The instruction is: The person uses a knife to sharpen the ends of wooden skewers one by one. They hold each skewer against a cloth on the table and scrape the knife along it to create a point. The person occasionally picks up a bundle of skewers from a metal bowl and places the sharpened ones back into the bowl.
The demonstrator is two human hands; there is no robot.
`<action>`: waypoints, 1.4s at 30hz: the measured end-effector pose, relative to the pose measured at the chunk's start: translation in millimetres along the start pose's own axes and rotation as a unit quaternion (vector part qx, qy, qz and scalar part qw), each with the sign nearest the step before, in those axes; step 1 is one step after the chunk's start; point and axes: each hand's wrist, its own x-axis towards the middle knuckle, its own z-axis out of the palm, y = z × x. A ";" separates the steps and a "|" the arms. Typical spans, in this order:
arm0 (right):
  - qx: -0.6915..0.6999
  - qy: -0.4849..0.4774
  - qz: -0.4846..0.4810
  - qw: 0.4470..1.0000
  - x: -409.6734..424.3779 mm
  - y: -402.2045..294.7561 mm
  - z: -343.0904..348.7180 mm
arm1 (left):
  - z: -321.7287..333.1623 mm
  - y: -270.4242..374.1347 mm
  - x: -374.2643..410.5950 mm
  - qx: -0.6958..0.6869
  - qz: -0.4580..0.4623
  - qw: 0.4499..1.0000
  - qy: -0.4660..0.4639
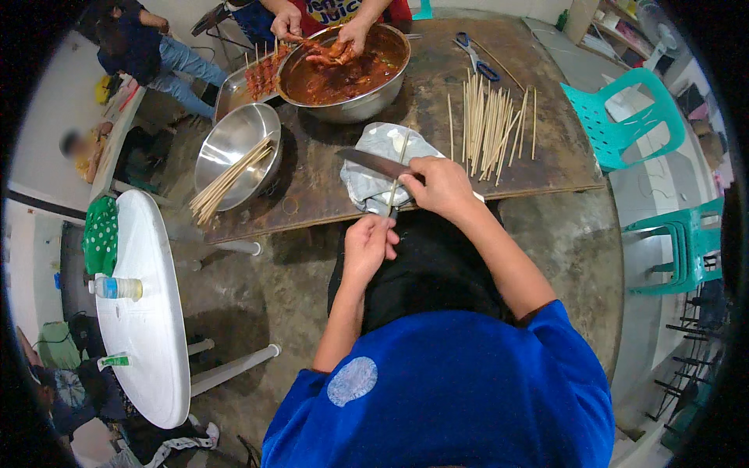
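Observation:
My right hand [440,185] grips a kitchen knife [373,162], its blade pointing left across a bamboo stick [404,145]. The lower end of that stick is pinched in my left hand [370,241], just off the table's near edge. Beneath knife and stick lies a crumpled grey cloth [370,136] with pale patches. Right of the cloth, many loose bamboo sticks [487,126] are spread on the wooden table [327,202]. A steel bowl [225,137] to the left carries a bundle of sticks [234,178] leaning over its rim.
Across the table, another person's hands [351,41] handle marinated meat over a large steel basin [351,111]. Skewered meat [262,76] sits in a metal tray [228,96] beside it. Scissors [477,57] lie at back right. A white round table [149,316] and teal chair [629,120] flank me.

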 end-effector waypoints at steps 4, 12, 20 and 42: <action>-0.084 -0.026 0.006 0.996 6.7 2.8 -0.6 | 10.8 -20.9 30.3 -0.087 -0.038 0.995 -0.010; -0.100 -0.037 0.032 0.994 9.7 3.0 4.6 | -54.2 -64.3 -58.4 -0.074 -0.080 0.994 -0.009; 0.038 0.030 0.102 0.994 10.3 14.2 6.0 | -55.4 -26.3 -62.8 -0.065 -0.049 0.996 0.042; -0.003 -0.023 0.091 0.996 14.6 14.7 6.8 | -61.4 -45.1 -80.9 -0.096 -0.033 0.994 0.046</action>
